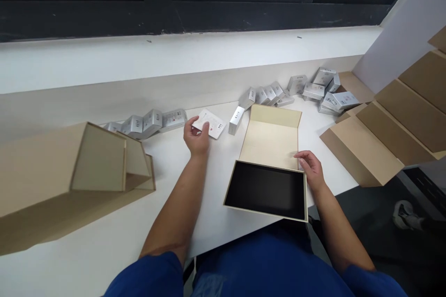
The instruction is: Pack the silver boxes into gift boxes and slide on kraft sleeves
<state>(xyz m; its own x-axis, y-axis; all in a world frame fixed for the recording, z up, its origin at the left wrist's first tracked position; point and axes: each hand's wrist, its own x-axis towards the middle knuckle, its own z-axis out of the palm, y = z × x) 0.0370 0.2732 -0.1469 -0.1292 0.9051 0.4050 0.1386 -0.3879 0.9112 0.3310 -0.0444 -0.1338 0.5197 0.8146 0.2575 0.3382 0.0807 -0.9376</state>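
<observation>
My left hand (197,137) is closed on a small flat white box (210,124) with print on its face, thumb on top, just above the table. To the right of it, a loose silver-white box (236,119) stands on the table. In front of me lies an opened cream gift box, its lid (270,141) folded back flat and its black-lined tray (266,190) bare inside. At the right edge of that lid rests my right hand (311,169), fingers loosely bent and thumb apart, with nothing visible in them.
Several small silver boxes (152,121) line the wall at left, and more are heaped (324,86) at the back right. Stacked cream boxes (42,167) occupy the left side. Brown folded cartons (376,134) stand at the right. A shoe (404,215) shows on the floor.
</observation>
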